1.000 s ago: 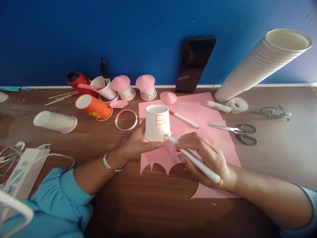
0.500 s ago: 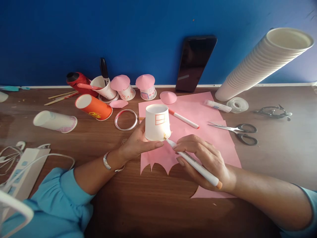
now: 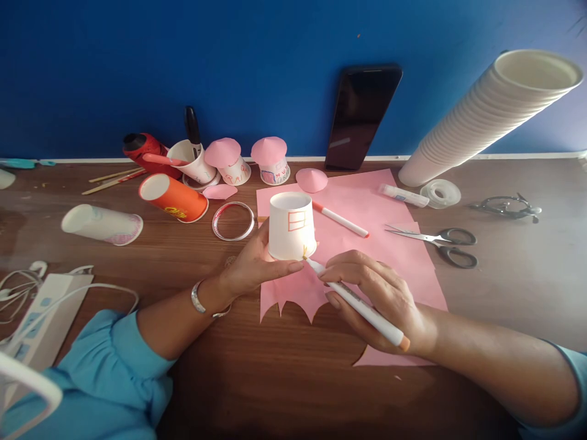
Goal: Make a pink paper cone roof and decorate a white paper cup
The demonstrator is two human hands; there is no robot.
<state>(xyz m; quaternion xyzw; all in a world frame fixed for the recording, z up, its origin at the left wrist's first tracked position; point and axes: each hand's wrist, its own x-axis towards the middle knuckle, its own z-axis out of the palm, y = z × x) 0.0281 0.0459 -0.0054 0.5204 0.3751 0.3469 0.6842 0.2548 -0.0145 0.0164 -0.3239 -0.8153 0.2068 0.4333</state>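
My left hand [image 3: 257, 260] is closed around a short white paper cup [image 3: 292, 235], thumb along its lower rim. The cup carries an orange-red window drawing and a small yellowish mark near its bottom edge. My right hand [image 3: 378, 296] grips a white marker [image 3: 367, 310] with an orange end, its tip touching the cup at the yellowish mark. Beneath both hands lies a pink paper sheet [image 3: 380, 220] with scalloped cuts. A red-capped marker [image 3: 342, 220] rests on the sheet, just behind the cup.
Scissors [image 3: 443, 240], a tape roll [image 3: 440, 194] and a glue stick [image 3: 403, 196] lie right. Stacked paper cups [image 3: 486, 119] and a phone [image 3: 362, 119] stand behind. Pink-roofed cups [image 3: 269, 162], an orange cup [image 3: 174, 198] and a tape ring [image 3: 233, 237] are left, near a power strip [image 3: 48, 311].
The marker tip has shifted very slightly left along the cup's lower edge, and my right hand with it. My left hand and the cup stay nearly still.
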